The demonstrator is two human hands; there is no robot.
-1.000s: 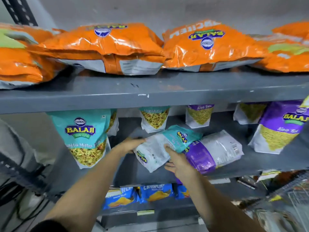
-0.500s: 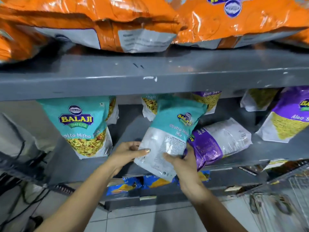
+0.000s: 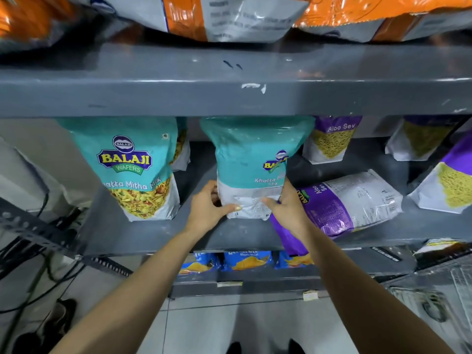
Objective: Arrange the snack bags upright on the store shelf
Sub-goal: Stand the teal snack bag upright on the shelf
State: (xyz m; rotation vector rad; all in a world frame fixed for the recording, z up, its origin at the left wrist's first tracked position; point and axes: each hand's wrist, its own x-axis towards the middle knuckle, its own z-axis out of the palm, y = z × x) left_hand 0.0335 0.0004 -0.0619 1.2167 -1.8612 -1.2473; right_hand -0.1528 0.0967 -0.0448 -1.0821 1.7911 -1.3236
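A teal Khatta Mitha Mix bag [image 3: 251,162] stands upright on the grey middle shelf [image 3: 153,236], its top hidden behind the shelf above. My left hand [image 3: 208,206] grips its lower left corner and my right hand [image 3: 287,208] grips its lower right corner. Another teal bag [image 3: 132,164] stands upright to the left. A purple Aloo Sev bag [image 3: 352,203] lies flat on the shelf just right of my right hand, one end hanging over the front edge.
Purple Aloo Sev bags stand at the back [image 3: 332,139] and at the right [image 3: 449,180]. Orange bags [image 3: 357,11] lie on the upper shelf [image 3: 229,95]. Blue snack bags [image 3: 246,260] sit on the lower shelf. Cables [image 3: 33,267] hang at the left.
Both hands have lifted the teal bag from lying tilted to standing upright and pushed it back onto the shelf. The camera has moved closer and lower.
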